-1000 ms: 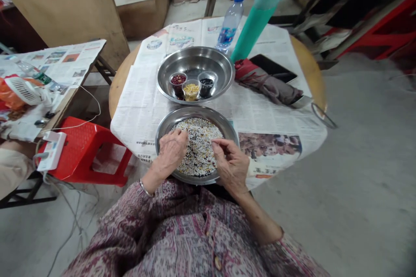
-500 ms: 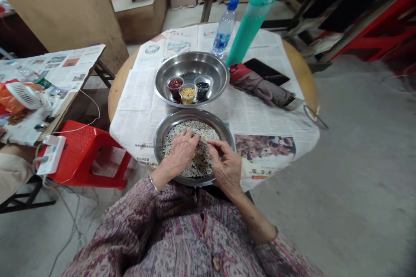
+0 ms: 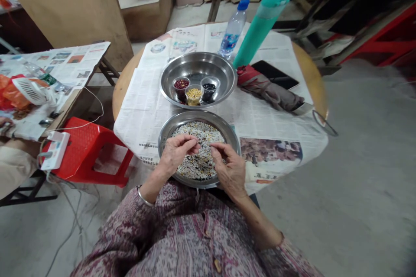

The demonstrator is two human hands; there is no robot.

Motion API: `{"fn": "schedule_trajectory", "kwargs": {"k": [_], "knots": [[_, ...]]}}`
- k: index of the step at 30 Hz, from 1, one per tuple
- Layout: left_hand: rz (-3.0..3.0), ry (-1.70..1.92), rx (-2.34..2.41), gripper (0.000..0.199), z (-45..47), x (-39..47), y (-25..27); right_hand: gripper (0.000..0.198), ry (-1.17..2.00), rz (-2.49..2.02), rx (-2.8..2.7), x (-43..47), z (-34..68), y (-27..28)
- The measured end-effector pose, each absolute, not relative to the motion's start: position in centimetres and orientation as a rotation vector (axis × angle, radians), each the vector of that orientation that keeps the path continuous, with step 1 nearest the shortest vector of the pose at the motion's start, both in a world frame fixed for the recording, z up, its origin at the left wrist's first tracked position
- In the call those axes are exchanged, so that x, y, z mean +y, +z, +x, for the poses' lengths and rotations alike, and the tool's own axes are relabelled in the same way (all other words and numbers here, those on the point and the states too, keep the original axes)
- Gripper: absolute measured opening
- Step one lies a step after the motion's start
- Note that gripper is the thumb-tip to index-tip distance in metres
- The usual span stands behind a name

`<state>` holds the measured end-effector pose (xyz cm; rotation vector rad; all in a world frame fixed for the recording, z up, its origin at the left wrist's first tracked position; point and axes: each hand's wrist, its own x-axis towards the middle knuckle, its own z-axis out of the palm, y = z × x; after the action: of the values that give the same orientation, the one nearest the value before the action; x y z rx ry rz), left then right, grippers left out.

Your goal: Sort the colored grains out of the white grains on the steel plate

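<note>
A steel basin (image 3: 231, 133) close to my body holds a spread of mixed grains (image 3: 202, 158), mostly white with yellow and dark bits. Over its left side, my left hand (image 3: 177, 154) is raised with thumb and forefinger pinched together. My right hand (image 3: 230, 171) hovers over the right side, its fingertips also drawn into a pinch. Whatever lies between either set of fingertips is too small to make out. Behind stands a second steel basin (image 3: 175, 67) with three clear cups: dark red beans (image 3: 181, 84), yellow kernels (image 3: 194, 94) and black beans (image 3: 209, 87).
Newspaper (image 3: 139, 108) covers the round table. A water bottle (image 3: 232, 30), a green bottle (image 3: 261, 26), a folded umbrella (image 3: 269, 91) and a dark flat device (image 3: 276, 73) sit at the back right. To the left are a red stool (image 3: 87, 151), a power strip (image 3: 56, 151) and a person's leg (image 3: 16, 166).
My left hand has lifted off the grains, turning from palm-down fingers into a pinch. My right hand stays pinched in nearly the same place. The whole view has shifted slightly.
</note>
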<state>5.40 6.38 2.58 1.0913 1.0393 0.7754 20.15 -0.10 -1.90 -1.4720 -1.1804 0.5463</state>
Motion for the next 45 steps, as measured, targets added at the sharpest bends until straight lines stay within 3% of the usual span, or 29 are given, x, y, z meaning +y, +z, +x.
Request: {"fn": "schedule_trajectory", "kwargs": {"k": [10, 30, 45], "knots": [[0.628, 0.754, 0.851, 0.022, 4.9, 5.1, 1.4, 0.021, 0.511, -1.502, -1.170, -0.3, 20.2, -1.9], [0.700, 0.727, 0.979, 0.023, 5.4, 6.0, 0.1, 0.019, 0.440, -1.486, -1.091, -0.5, 20.2, -2.1], [0.742, 0.730, 1.016, 0.011, 5.3, 5.5, 0.0, 0.019, 0.529, -1.479, -1.176, -0.2, 20.3, -1.9]]}}
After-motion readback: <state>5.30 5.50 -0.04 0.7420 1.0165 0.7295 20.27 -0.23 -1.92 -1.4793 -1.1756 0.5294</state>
